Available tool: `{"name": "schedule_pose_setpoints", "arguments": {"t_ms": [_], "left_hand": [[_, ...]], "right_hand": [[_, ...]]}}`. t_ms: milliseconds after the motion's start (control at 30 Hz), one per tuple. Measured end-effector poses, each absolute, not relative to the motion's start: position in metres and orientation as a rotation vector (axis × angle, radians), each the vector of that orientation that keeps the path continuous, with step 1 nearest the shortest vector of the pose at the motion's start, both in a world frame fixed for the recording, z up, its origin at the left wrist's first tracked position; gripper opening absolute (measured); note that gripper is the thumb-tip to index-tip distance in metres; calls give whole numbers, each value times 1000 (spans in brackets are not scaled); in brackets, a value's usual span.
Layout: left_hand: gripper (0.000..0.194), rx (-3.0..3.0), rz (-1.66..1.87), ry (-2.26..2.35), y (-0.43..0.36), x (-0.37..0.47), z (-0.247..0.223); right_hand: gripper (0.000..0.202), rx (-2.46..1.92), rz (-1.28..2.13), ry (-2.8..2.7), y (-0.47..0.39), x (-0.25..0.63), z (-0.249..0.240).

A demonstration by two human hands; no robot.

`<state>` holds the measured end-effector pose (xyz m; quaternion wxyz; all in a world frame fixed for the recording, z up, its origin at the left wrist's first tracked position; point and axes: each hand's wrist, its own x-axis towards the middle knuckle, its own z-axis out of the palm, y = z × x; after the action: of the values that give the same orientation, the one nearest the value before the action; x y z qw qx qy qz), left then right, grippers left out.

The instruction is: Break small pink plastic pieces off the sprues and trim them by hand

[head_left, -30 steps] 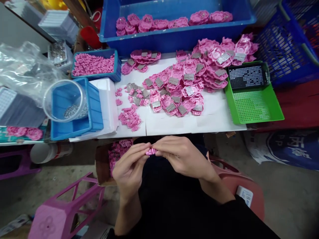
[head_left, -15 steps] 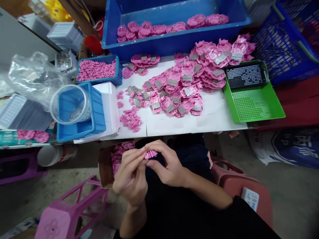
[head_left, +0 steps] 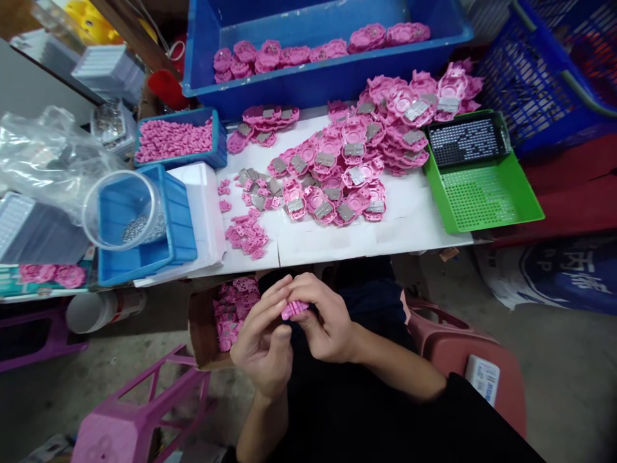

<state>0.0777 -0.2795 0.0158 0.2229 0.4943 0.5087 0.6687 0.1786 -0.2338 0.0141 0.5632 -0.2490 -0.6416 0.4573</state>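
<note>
A small ridged pink plastic part (head_left: pixel 295 310) is held between my hands, just beyond the table's near edge and above my lap. My right hand (head_left: pixel 330 321) pinches it between thumb and fingers. Curved fingers of my left hand (head_left: pixel 265 341) touch its left end, while the left thumb stands a little away from it. On the table ahead lie a heap of pink shells with grey metal plates (head_left: pixel 332 161), a small pile of pink pieces (head_left: pixel 247 235) and loose grey plates (head_left: pixel 260 186).
A large blue bin (head_left: pixel 308 83) stands at the back. Left are a blue tray of small pink parts (head_left: pixel 176 138) and a blue box (head_left: pixel 180 238) under a clear tub (head_left: pixel 89 218). A green basket (head_left: pixel 482 199) sits right. Below is a cardboard box (head_left: pixel 200 328).
My left thumb has moved down off the pink part, which has turned slightly. Both hands stay together. The whole view has shifted a little, with the table contents now further left.
</note>
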Motion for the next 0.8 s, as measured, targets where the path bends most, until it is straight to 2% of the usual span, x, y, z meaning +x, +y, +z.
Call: {"name": "schedule_pose_setpoints", "arguments": {"t_ms": [200,400,800], "left_hand": [[42,1205,1735,1416,-280,78,14],[39,1164,1707,1441,-283,82,10],[36,1371,1746,1558,-279,89,18]], "right_hand": [[19,-566,1073,-1576,-232,182,18],[25,-536,1018,-1778,-226,188,17],[15,-628,941,-1682,-236,178,21]]}}
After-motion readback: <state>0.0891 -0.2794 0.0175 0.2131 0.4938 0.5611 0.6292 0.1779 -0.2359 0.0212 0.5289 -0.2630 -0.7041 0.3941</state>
